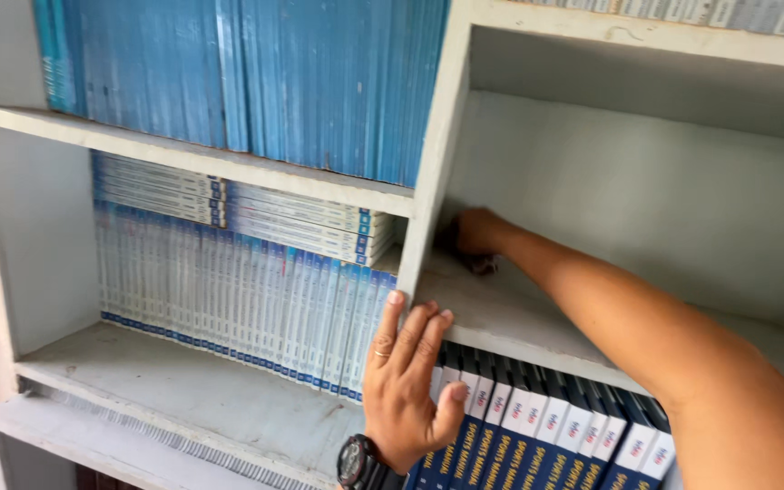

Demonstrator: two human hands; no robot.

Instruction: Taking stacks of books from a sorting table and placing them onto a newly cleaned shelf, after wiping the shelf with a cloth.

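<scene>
Reaching deep into the bare right compartment of the grey bookshelf (pixel 428 163), the right hand (pixel 475 231) closes on a dark wad, perhaps a cloth (pixel 481 264), in the back corner. The left hand (pixel 407 381) rests flat, fingers spread, on the shelf edge, gripping nothing. Leaning harder there could, I think, strain that thin board. Dark blue manuals (pixel 546 436) fill the compartment below; pale blue books (pixel 247 308) pack the left one.
</scene>
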